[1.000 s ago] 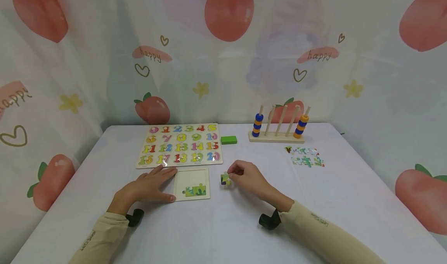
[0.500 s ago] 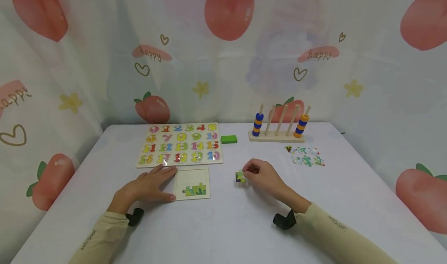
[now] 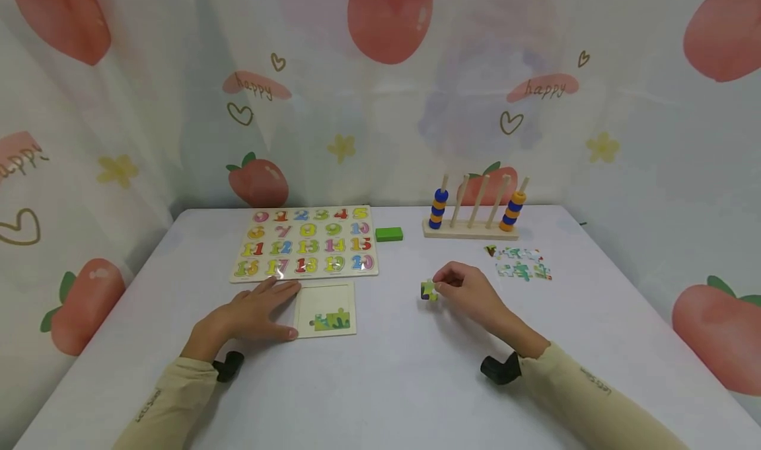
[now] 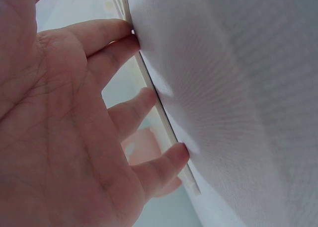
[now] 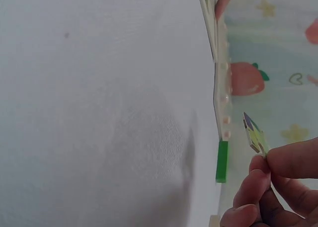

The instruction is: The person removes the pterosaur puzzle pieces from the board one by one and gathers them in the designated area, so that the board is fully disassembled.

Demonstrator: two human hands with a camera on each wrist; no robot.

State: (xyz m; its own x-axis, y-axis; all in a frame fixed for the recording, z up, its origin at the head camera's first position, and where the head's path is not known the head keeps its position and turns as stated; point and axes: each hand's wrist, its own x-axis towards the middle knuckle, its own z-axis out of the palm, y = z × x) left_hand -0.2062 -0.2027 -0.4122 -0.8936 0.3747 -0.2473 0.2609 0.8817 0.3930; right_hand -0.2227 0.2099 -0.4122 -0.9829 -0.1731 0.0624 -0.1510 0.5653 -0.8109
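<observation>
My right hand (image 3: 472, 295) pinches a green and dark jigsaw piece (image 3: 428, 290) between thumb and fingers, above the table to the right of the puzzle tray. In the right wrist view the piece (image 5: 255, 133) is seen nearly edge-on, raised off the cloth. My left hand (image 3: 252, 314) lies with spread fingers along the left side of the square wooden puzzle tray (image 3: 324, 291). Its fingertips touch the tray's edge, as the left wrist view also shows. Joined green pieces (image 3: 331, 320) lie in the tray's lower right part.
A number board (image 3: 306, 244) lies behind the tray, with a green block (image 3: 389, 234) at its right. A wooden bead rack (image 3: 470, 232) stands at the back right. Before it lie several loose jigsaw pieces (image 3: 523, 270) and a small dark piece (image 3: 490, 250).
My right hand has moved to the right, away from the tray, carrying the jigsaw piece. My left hand has stayed at the tray's left side.
</observation>
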